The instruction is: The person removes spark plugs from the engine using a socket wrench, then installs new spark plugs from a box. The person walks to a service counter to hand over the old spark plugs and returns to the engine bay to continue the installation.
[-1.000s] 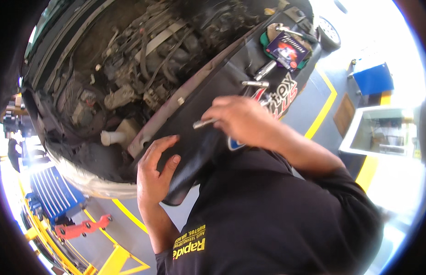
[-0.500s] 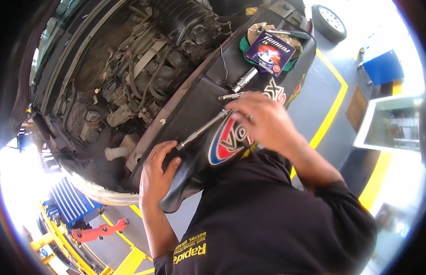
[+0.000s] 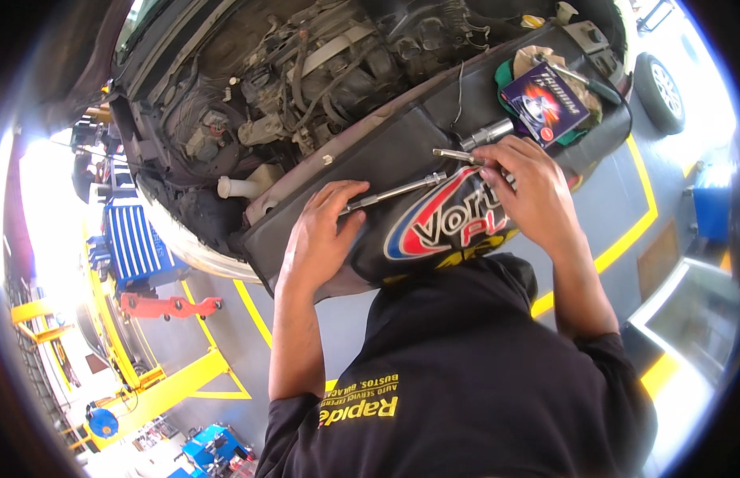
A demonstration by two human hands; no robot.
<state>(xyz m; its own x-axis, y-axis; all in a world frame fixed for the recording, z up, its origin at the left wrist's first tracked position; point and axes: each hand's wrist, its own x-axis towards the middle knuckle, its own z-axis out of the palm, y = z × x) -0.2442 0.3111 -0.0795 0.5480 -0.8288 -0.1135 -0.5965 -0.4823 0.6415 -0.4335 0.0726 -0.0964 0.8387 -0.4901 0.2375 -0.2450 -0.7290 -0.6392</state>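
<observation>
A long chrome extension bar (image 3: 398, 191) lies slantwise on the black fender cover (image 3: 326, 275). Around its near-left end are the thumb and fingers of my left hand (image 3: 312, 239), which covers that tip. My right hand (image 3: 539, 191) has its fingers closed on a shorter chrome bar (image 3: 456, 155); the rest of that bar is hidden under the fingers. Just beyond the right fingertips a thick chrome socket (image 3: 488, 134) rests on the cover. Behind it, a dark spark plug box (image 3: 543, 103) sits on green and brown cloth or paper.
Beyond the cover is the open engine bay (image 3: 306, 80) with hoses and a white filler neck (image 3: 238, 188). A dark-handled tool (image 3: 585, 80) lies by the box. On the floor are a wheel (image 3: 661, 92), a red creeper (image 3: 170, 306), a blue cabinet (image 3: 139, 243) and yellow lift arms (image 3: 162, 390).
My view has swung, so the scene sits further right. My left fingers have come around the long bar's end. My right hand has settled onto the shorter bar.
</observation>
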